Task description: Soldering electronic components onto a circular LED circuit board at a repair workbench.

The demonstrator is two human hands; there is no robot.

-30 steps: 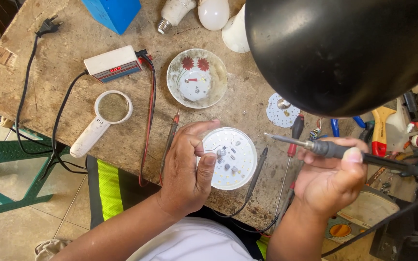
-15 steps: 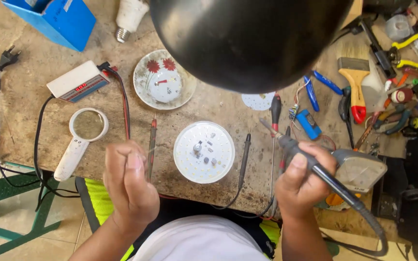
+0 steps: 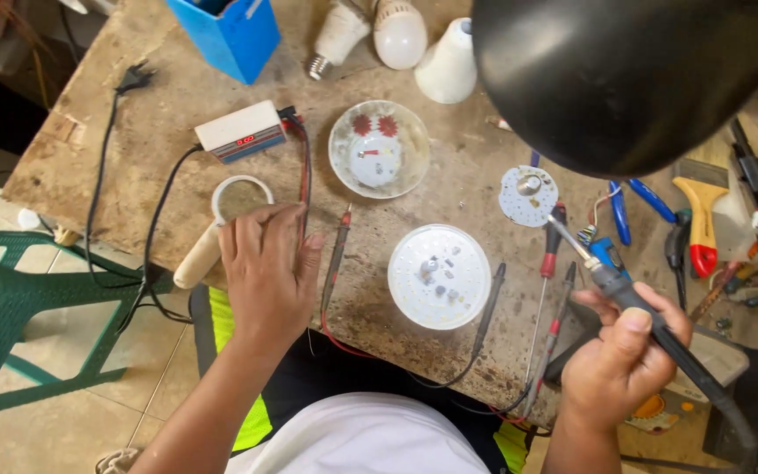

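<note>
Right of round LED board (image 3: 439, 276), right hand (image 3: 622, 367) grips soldering iron (image 3: 625, 294), seemingly firmly.

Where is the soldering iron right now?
The soldering iron is in the person's right hand, at the right of the head view, its tip raised just right of the round white LED board.

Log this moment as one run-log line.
left hand: empty, over magnifier | right hand: grips soldering iron | round LED board: on bench, untouched
</note>
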